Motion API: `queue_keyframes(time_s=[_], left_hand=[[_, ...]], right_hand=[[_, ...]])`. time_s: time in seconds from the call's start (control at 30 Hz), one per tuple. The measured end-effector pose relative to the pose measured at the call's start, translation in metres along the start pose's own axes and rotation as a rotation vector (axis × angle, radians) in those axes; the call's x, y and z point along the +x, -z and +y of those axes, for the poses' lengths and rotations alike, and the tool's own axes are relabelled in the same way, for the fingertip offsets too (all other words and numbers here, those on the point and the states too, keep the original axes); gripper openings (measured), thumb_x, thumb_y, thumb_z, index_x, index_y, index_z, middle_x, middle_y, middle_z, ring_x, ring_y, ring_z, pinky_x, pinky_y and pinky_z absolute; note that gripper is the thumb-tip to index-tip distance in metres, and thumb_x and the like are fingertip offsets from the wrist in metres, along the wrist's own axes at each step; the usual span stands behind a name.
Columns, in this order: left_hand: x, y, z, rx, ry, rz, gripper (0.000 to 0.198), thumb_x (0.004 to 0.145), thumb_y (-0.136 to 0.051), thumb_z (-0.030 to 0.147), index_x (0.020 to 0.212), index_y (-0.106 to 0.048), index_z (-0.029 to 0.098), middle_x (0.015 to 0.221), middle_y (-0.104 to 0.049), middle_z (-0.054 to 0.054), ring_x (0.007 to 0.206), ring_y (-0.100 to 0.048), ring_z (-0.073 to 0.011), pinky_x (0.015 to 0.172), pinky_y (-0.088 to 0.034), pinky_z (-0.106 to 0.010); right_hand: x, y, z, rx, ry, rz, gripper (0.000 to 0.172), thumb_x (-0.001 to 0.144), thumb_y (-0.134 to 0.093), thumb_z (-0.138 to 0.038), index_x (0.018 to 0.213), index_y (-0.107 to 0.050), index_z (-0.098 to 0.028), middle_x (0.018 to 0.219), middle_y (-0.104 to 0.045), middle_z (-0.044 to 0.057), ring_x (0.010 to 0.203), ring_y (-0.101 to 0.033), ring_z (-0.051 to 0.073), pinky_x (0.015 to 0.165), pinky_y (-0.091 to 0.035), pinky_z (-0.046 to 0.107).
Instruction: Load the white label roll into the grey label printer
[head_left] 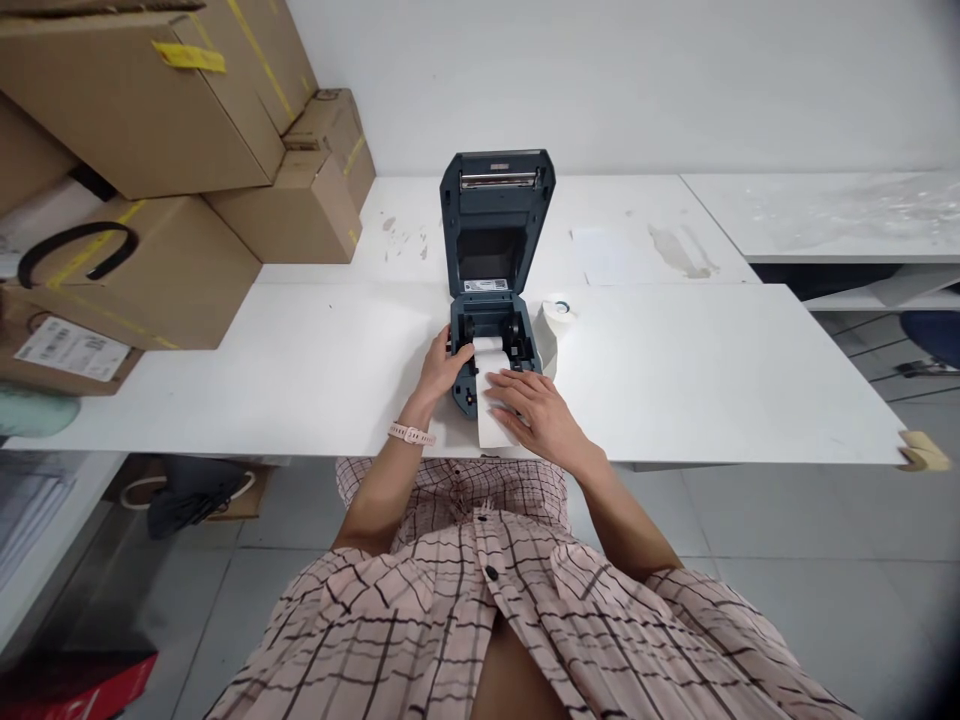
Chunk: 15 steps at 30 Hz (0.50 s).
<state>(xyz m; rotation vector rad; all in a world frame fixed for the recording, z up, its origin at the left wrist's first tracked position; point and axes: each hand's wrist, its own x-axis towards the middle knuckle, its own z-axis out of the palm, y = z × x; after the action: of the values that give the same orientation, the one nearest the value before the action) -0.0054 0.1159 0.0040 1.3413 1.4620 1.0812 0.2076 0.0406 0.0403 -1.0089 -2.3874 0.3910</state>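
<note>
A dark label printer (489,215) stands on the white table with its lid raised. White label paper (493,425) runs from inside it over the front edge. My left hand (442,368) grips the printer's left side, thumb over the rim beside the paper and fingers along the outside. Across the paper lies my right hand (536,410), its fingers stretched out and resting flat on the strip. Just right of the printer is a white paper roll (556,315), with a loose length hanging down beside the printer.
Cardboard boxes (142,120) are stacked on the left of the table (675,380), a black strap loop (79,235) among them. A thin white sheet (600,255) lies behind the roll. A tan corner guard (924,451) covers the table's right front corner.
</note>
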Motion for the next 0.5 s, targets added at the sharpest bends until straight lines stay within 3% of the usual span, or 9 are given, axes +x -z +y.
queue_keyframes(time_s=[0.5], left_hand=[[-0.0061,0.0014,-0.0012,-0.075,0.042,-0.035,0.068,0.088,-0.067,0.052,0.149,-0.053,0.027,0.15,-0.061,-0.012,0.13,-0.062,-0.0304,0.104,-0.053,-0.044]], right_hand=[[-0.0051,0.0063,0.0013,0.057,0.002,-0.002,0.027,0.105,-0.055,-0.031,0.127,-0.068,-0.023,0.143,-0.069,0.009,0.14,-0.058,0.031,0.112,-0.051,0.057]])
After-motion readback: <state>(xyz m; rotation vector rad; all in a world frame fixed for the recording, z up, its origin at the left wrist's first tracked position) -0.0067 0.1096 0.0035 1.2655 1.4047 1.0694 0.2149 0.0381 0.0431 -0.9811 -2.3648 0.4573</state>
